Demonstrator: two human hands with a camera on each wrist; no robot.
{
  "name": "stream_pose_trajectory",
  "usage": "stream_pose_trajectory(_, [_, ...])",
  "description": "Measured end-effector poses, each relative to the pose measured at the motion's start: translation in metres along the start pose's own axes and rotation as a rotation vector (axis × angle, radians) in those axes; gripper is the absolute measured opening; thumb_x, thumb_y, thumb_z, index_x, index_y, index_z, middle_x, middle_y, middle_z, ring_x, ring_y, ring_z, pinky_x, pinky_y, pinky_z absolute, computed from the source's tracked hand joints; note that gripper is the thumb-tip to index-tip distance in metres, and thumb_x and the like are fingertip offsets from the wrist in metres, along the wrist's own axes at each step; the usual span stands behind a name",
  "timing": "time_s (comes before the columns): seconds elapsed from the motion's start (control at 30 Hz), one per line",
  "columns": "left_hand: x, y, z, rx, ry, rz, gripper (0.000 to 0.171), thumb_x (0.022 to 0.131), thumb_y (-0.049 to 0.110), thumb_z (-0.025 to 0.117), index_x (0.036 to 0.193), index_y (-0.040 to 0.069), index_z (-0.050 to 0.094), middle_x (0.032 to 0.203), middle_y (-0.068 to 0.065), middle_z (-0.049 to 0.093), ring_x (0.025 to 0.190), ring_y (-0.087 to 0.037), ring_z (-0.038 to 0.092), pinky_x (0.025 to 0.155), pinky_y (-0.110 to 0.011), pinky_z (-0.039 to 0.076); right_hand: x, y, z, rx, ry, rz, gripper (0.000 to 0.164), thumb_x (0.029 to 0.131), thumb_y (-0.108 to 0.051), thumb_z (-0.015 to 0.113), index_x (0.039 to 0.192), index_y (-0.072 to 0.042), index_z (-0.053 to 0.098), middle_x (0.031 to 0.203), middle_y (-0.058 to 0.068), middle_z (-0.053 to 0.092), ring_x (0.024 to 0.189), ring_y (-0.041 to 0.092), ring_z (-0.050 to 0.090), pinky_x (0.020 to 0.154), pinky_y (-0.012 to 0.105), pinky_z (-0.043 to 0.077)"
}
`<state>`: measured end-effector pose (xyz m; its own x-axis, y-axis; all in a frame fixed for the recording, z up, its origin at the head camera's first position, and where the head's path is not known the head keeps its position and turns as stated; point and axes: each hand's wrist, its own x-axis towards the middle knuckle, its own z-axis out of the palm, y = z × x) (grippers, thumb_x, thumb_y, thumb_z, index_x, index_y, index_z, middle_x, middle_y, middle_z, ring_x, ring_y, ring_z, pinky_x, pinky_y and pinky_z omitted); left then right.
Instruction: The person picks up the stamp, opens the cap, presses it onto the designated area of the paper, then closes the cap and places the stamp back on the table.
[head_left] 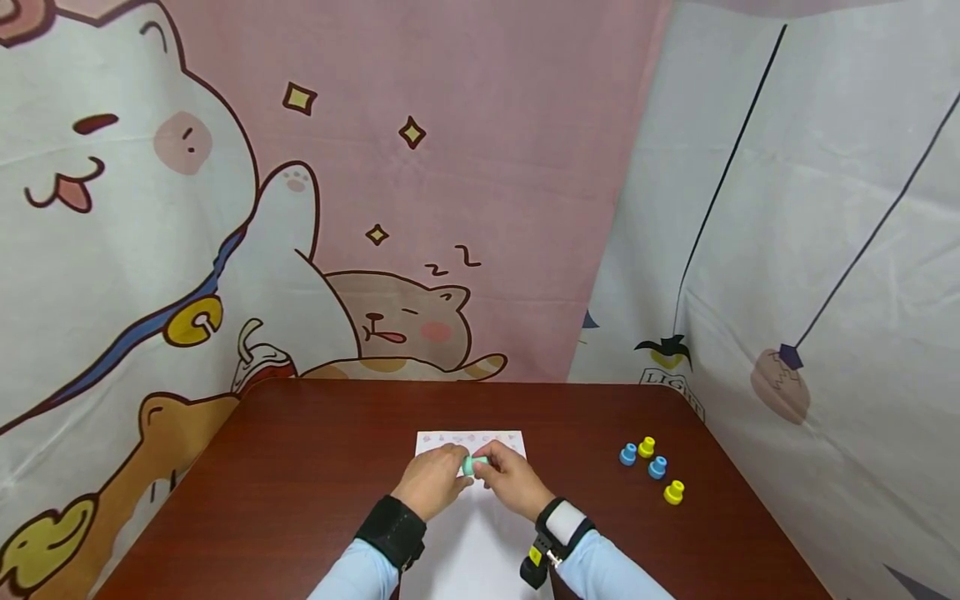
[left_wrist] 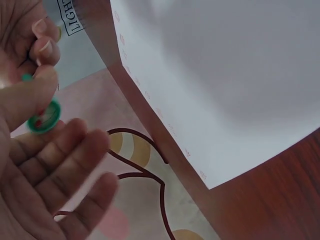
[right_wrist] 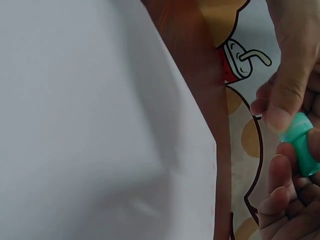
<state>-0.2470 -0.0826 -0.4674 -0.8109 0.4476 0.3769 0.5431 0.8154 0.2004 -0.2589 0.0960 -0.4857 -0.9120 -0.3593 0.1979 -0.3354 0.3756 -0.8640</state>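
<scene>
Over the sheet of paper (head_left: 480, 533), both hands meet at a small green toy stamp (head_left: 469, 466). My left hand (head_left: 433, 482) pinches it with the thumb, the other fingers spread loosely in the left wrist view. From the other side, my right hand (head_left: 516, 481) grips its right end with thumb and fingertips. The round end of the stamp (left_wrist: 46, 118), with red marks inside, faces the left wrist camera. In the right wrist view the stamp (right_wrist: 302, 150) is partly covered by fingers. Small faint printed marks run along the paper's far edge.
To the right on the brown table (head_left: 315, 467) stand two blue stamps (head_left: 657, 467) and two yellow stamps (head_left: 673, 492). Behind the table hangs a pink and white cartoon cloth (head_left: 510, 167).
</scene>
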Motion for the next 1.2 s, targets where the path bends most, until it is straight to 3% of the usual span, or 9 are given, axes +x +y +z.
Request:
stream_pose_trajectory(0.17, [-0.003,-0.002,-0.003,0.097,-0.077,-0.052,0.044,0.079,0.032,0.085,0.108,0.005,0.068,0.091,-0.008,0.068,0.08,-0.022,0.067,0.066,-0.036,0.054,0.0,0.007,-0.013,-0.109,0.008,0.052,0.01,0.098,-0.019,0.064,0.103,-0.011,0.062,0.085,-0.003,0.06,0.073,0.014,0.054,0.062,0.028,0.046])
stream_pose_trajectory(0.37, [-0.007,-0.005,-0.01,0.169,-0.157,-0.153,0.033,0.077,0.033,0.085,0.091,0.008,0.068,0.075,-0.004,0.06,0.071,-0.023,0.061,0.06,-0.038,0.05,-0.001,0.018,-0.04,-0.354,0.036,0.08,0.012,0.094,-0.02,0.068,0.1,-0.012,0.062,0.081,-0.003,0.059,0.07,0.014,0.052,0.059,0.031,0.044])
stream_pose_trajectory(0.63, [-0.014,-0.002,-0.015,0.246,-0.274,-0.295,0.035,0.072,0.034,0.087,0.089,0.007,0.071,0.077,-0.008,0.064,0.075,-0.027,0.061,0.069,-0.045,0.05,-0.006,0.039,-0.088,-0.66,0.042,0.209,0.017,0.089,-0.022,0.073,0.095,-0.01,0.063,0.079,-0.002,0.063,0.068,0.016,0.053,0.063,0.036,0.048])
stream_pose_trajectory(0.97, [-0.019,-0.006,-0.012,0.246,-0.26,-0.301,0.036,0.071,0.032,0.087,0.089,0.006,0.071,0.078,-0.01,0.064,0.073,-0.028,0.06,0.068,-0.046,0.05,-0.025,0.061,-0.166,-0.834,0.009,0.373,0.016,0.083,-0.016,0.073,0.089,-0.006,0.062,0.081,0.004,0.064,0.073,0.022,0.058,0.065,0.042,0.049])
stream_pose_trajectory(1.2, [-0.021,-0.008,-0.013,0.239,-0.27,-0.323,0.038,0.071,0.034,0.087,0.091,0.006,0.071,0.079,-0.01,0.064,0.075,-0.029,0.061,0.07,-0.047,0.05,-0.039,0.072,-0.199,-0.945,0.032,0.474,0.014,0.081,-0.01,0.073,0.087,-0.002,0.064,0.079,0.009,0.064,0.069,0.025,0.056,0.061,0.045,0.049])
